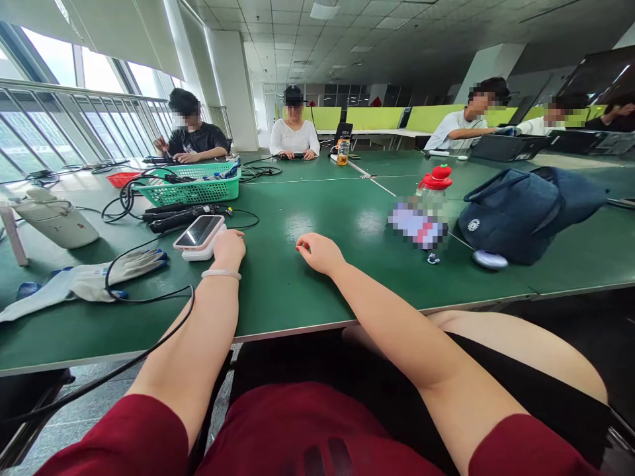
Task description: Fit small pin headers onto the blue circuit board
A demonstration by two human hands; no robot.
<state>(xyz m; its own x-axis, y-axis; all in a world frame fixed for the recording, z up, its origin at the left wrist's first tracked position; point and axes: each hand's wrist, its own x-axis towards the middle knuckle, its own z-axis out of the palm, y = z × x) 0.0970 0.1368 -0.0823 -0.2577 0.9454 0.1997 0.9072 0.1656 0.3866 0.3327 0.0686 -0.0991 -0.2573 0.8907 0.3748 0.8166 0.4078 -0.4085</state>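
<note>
One phone, beside left hand, left of fingers

A navy bag near a red-topped bottle, a green basket, a beige flask

Daylight from windows, ten o'clock; ceiling dim, one o'clock. Glare on table (whitest near nine). Wide-lens stretch toward edges; pixelated patch at three o'clock.

phone beside left hand; basket behind; bag right
</note>
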